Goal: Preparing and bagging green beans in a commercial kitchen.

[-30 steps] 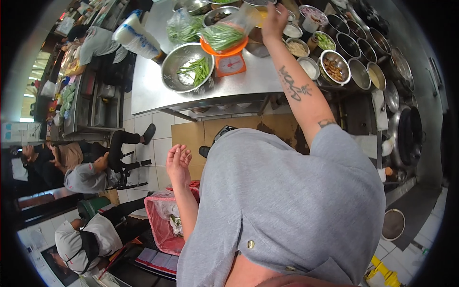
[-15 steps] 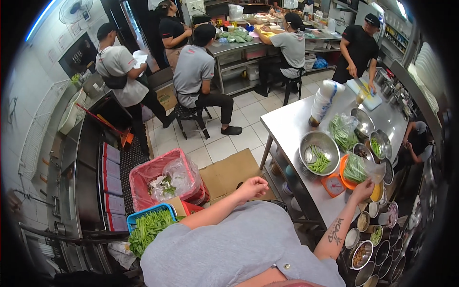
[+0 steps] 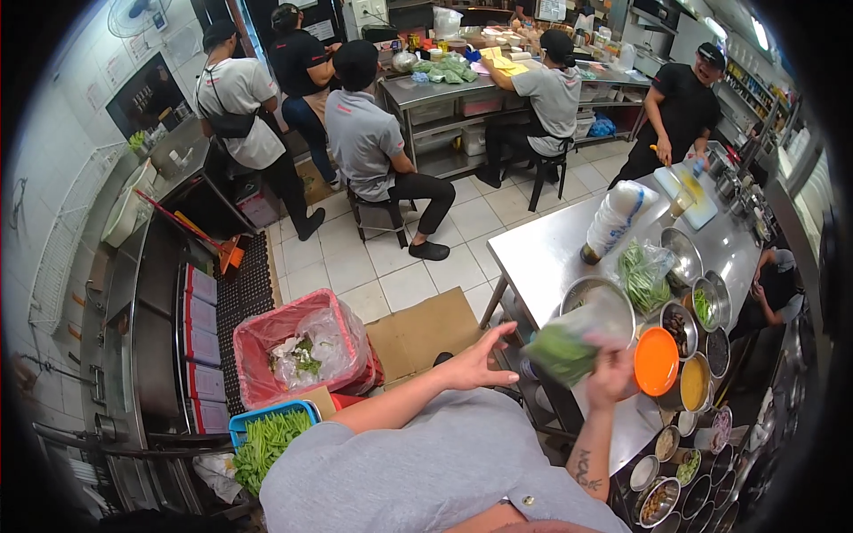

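My right hand (image 3: 611, 377) grips a clear plastic bag of green vegetables (image 3: 567, 348) by its gathered end. The bag is blurred and hangs past the front edge of the steel table. My left hand (image 3: 487, 357) is open beside it, its fingers spread toward the bag but apart from it. Behind the bag stands a large steel bowl (image 3: 579, 291), its inside mostly hidden. An orange dish (image 3: 656, 361) lies to the right of my right hand with nothing in it; the scale seen under it before is now covered.
On the steel table (image 3: 542, 253) stand stacked cups (image 3: 619, 218), another bag of greens (image 3: 644, 277) and several bowls. A red-lined bin (image 3: 293, 342) and a blue crate of leafy greens (image 3: 271, 444) are at my left. A co-worker (image 3: 680, 111) works with a knife at a cutting board (image 3: 693, 197).
My right hand has lifted the bag of greens off the orange dish and brought it left. My left hand has moved right and its curled fingers have spread.
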Demonstrator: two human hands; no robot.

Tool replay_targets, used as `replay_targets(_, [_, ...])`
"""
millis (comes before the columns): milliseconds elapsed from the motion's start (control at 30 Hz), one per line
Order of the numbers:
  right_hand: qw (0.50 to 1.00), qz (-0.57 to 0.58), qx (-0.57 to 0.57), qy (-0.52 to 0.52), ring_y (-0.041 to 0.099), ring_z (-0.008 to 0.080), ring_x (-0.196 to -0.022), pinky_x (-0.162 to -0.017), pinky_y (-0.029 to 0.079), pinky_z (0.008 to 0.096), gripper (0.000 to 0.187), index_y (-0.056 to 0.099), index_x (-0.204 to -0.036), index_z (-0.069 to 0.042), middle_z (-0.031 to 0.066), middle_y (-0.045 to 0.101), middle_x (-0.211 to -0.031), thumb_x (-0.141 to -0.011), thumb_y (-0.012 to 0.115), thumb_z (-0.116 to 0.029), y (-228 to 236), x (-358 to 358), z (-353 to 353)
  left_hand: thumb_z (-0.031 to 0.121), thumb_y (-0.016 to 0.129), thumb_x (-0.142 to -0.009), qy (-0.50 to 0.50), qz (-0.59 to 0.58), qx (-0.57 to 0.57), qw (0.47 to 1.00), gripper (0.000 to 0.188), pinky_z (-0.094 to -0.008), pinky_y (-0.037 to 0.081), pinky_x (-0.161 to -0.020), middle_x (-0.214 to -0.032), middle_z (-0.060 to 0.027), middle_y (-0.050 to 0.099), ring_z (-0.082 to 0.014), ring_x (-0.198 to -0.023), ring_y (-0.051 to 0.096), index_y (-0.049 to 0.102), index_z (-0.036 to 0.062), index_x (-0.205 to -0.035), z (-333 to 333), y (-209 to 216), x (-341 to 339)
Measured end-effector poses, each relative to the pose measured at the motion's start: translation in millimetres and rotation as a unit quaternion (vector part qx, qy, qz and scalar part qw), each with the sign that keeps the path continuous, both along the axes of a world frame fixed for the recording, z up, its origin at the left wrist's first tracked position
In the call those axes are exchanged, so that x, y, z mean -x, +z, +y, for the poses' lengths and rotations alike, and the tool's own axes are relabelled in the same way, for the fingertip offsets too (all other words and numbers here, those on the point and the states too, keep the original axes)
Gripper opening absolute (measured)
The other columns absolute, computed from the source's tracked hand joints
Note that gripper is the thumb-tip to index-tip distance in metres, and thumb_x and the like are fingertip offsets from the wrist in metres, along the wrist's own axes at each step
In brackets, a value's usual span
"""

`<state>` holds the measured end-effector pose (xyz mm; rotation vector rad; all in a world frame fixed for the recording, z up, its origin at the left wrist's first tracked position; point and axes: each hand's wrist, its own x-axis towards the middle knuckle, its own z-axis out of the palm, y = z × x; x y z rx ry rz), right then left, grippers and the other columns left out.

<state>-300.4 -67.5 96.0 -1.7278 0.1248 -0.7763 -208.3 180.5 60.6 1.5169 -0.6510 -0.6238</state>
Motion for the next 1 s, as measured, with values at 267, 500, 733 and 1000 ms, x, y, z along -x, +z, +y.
replay_targets(267, [0.992,0.114,0.016,0.044,0.057,0.013,-0.076,-0.07,0.045,0.0256,0.006,0.061,-0.093,0.002,0.0077,0.062,-0.089,-0.088,0.059,-0.001,5.4,-24.3,79.4,0.027,0.053,-0.099,-0.142,0.063,-0.018,0.988,0.027,-0.0248,0.039,-0.055,-0.069,0.0065,0.054,-0.0038,-0.062,0.044,0.066,0.0047,-0.096,-7.8,-2.0,-57.2])
replay_targets(500, [0.935,0.058,0.289,0.199,0.057,0.0352,-0.11,-0.089,0.049,0.0446,0.046,0.057,-0.116,-0.003,0.0174,0.055,-0.124,-0.074,0.074,-0.013,81.4,-93.5,101.9,0.017,0.058,-0.093,-0.21,0.139,0.034,0.967,0.018,-0.0277,0.049,-0.059,-0.076,0.0004,0.063,-0.0086,-0.066,0.057,0.068,0.0023,-0.089,-12.0,4.3,-129.3])
replay_targets(733, [0.878,0.36,0.17,0.267,0.055,0.0363,-0.114,-0.088,0.049,0.0449,0.079,0.034,-0.143,-0.01,0.0174,0.052,-0.13,-0.074,0.074,-0.018,5.2,-107.6,90.4,0.011,0.055,-0.094,-0.282,0.475,-0.056,0.832,0.015,-0.0234,0.052,-0.071,-0.09,-0.004,0.068,-0.0106,-0.082,0.064,0.064,0.0005,-0.099,-17.1,-74.8,-186.3])
replay_targets(1000, [0.915,0.378,0.054,0.127,0.066,0.0206,-0.088,-0.079,0.051,0.0328,0.038,0.063,-0.112,0.001,0.0149,0.069,-0.098,-0.08,0.074,-0.016,5.7,-91.8,-0.8,0.02,0.053,-0.098,-0.255,0.471,-0.049,0.843,0.022,-0.0309,0.055,-0.08,-0.105,-0.0107,0.065,-0.018,-0.091,0.066,0.059,0.0016,-0.109,-75.4,-74.2,-206.3])
